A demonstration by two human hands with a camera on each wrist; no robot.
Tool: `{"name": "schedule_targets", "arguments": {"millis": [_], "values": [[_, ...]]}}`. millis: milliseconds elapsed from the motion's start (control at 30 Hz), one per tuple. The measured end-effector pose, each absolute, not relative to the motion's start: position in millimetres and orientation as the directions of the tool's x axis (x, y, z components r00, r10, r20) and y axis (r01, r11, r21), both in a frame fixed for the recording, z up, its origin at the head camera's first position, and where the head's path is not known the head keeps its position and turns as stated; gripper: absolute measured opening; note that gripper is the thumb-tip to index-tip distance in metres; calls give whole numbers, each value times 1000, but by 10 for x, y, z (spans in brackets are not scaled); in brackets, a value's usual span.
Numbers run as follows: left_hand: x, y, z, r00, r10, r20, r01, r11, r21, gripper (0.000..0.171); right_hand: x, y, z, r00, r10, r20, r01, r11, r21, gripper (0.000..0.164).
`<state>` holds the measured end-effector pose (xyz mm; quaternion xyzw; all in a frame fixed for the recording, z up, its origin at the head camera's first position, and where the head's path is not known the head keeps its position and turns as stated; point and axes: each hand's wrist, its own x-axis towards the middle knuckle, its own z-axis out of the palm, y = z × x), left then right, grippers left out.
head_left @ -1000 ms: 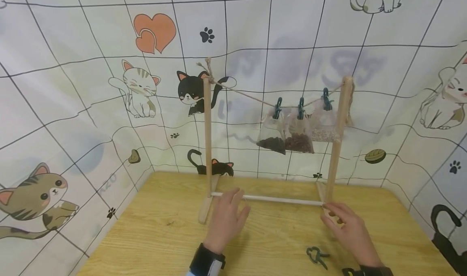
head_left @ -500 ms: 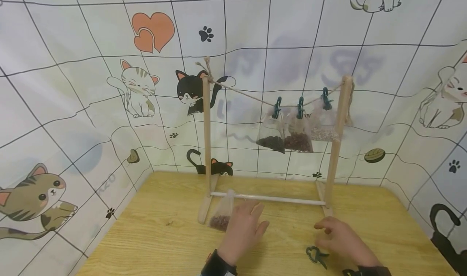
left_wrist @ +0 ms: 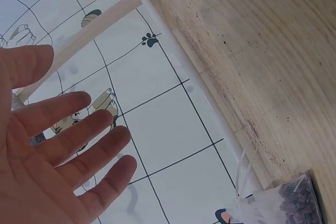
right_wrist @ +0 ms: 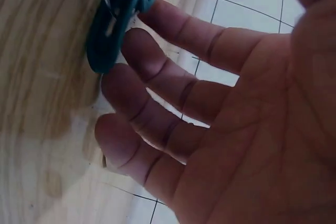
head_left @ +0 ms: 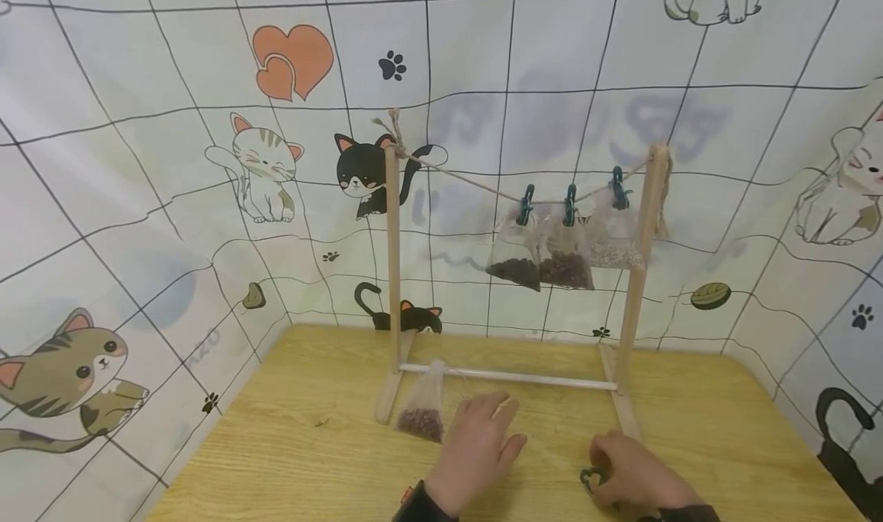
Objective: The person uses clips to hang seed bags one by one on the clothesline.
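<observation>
My right hand is low over the table at front right, thumb and fingers closing around a dark green spring clip. In the right wrist view the clip lies against the fingertips, its upper end cut off by the frame. The left hand hovers with fingers spread and an empty palm. Just left of it a small clear bag of dark reddish bits leans near the rack's left foot. Three similar bags hang clipped to a twine line: dark bits, reddish bits and pale bits.
A wooden rack with a left post and a right post stands toward the back of the wooden table. A white rod joins the posts low down. Behind hangs a cat-printed cloth.
My left hand has come away from the reddish bag, moving right and nearer, leaving the bag by the left foot. The right hand has come down from the right post to the loose clip.
</observation>
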<state>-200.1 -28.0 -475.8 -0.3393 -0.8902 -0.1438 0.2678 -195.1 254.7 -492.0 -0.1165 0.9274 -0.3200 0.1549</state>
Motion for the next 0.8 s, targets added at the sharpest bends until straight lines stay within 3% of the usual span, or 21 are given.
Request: {"name": "schedule_targets", "arguments": {"millis": [167, 500, 667, 800], "values": [[-1995, -291, -4737, -647, 525, 553, 680, 725, 108, 38, -1968, 2521, -4937, -923, -285, -259, -62, 773, -631, 31], [-2000, -317, -4712, -705, 524, 478, 668, 716, 201, 39, -1971, 2504, -4895, -952, -270, -146, -131, 787, -604, 26], [-2017, -336, -4696, -714, 517, 471, 671, 697, 252, 40, -1951, 2456, -4786, -961, -278, 13, -234, 782, -578, 29], [-2026, -329, -4636, -768, 482, 421, 637, 643, 426, 37, -1936, 2357, -4653, -927, -331, 177, -373, 767, -522, 33]]}}
